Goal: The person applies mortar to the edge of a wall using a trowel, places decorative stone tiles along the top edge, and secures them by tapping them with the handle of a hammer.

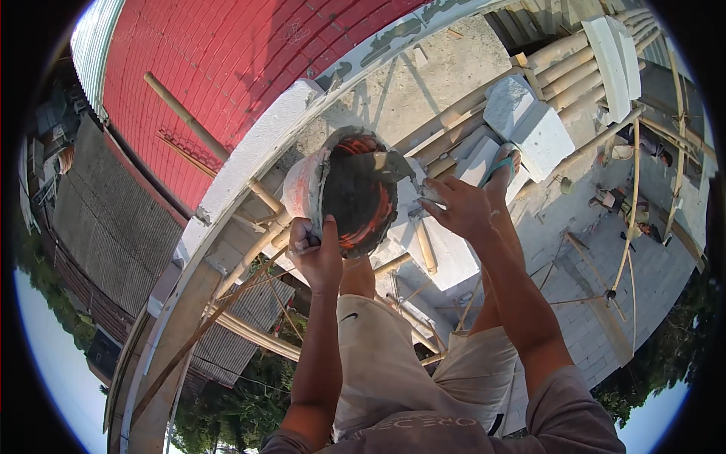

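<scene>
A mortar-smeared bucket (301, 185), pale outside and orange inside, is tilted in front of me. Wet grey mortar (354, 200) coats its inside. My left hand (316, 253) is closed on the near left part of the bucket's rim, thumb over the edge. In my right hand (460, 208), the fingers are closed round the handle end of a mortar-crusted trowel (376, 166). Its blade reaches over the rim into the mouth of the bucket, touching or just above the mortar; I cannot tell which.
White lightweight blocks (522, 125) lie at the right beside my sandalled foot (501, 168). Bamboo poles (563, 79) run past them. A white block wall (246, 144) curves along the left, before a red roof (189, 83). Far below right, people (631, 212) are near a block-paved floor (605, 303).
</scene>
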Available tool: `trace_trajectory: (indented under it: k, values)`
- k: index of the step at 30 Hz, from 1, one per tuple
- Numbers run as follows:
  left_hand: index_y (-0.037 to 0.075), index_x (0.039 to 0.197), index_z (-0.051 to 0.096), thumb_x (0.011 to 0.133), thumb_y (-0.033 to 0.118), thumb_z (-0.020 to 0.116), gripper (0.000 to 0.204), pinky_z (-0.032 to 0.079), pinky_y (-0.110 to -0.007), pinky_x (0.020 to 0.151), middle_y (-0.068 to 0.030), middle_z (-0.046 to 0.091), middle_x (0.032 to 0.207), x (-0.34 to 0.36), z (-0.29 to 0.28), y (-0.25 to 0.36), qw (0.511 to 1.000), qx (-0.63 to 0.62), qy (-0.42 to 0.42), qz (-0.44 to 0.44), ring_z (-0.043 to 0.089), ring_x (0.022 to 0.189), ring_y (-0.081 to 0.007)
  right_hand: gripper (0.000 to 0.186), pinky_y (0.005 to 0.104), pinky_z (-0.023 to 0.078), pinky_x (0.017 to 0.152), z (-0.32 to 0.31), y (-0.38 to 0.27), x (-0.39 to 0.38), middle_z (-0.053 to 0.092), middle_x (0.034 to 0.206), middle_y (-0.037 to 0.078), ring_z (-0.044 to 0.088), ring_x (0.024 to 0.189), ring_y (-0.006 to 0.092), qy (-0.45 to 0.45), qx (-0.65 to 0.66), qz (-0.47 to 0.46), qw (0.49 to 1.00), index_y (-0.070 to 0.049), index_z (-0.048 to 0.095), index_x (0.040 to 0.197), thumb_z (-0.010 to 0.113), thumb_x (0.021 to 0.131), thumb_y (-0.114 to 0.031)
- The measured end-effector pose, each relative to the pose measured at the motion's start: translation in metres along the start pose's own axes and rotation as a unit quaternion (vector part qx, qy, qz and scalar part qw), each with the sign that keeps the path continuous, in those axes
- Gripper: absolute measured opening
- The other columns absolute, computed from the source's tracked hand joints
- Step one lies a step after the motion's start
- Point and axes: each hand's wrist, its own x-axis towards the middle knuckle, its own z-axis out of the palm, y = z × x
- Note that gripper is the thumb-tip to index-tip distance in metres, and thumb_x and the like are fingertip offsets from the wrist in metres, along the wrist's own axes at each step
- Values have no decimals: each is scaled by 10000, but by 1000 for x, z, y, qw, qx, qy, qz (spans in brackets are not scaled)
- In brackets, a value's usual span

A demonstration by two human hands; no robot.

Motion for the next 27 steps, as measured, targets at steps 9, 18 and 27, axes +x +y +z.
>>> trace_trajectory:
  k: [9, 18, 27]
  values:
    - [102, 713, 403, 858, 35, 716, 352, 231, -216, 474, 78, 403, 569, 3, 5, 30, 994, 72, -63, 61, 312, 527, 10, 389, 422, 548, 725, 29, -23, 23, 700, 876, 127, 688, 808, 334, -100, 242, 70, 962, -103, 719, 1065, 744, 829, -411]
    - [143, 693, 368, 864, -30, 690, 403, 295, -210, 609, 80, 440, 683, 19, -13, -3, 993, -111, 45, 5, 351, 652, -17, 362, 298, 539, 722, 34, 15, 5, 710, 848, 116, 669, 769, 147, 8, 332, 60, 941, -5, 695, 1060, 831, 811, -229]
    - [110, 692, 390, 853, 54, 712, 365, 309, -250, 591, 58, 412, 653, -7, -57, -47, 995, -21, 93, -24, 334, 645, -52, 439, 385, 546, 759, 99, 41, 127, 734, 866, 142, 712, 812, 295, 81, 266, 235, 931, -75, 720, 1065, 703, 851, -457]
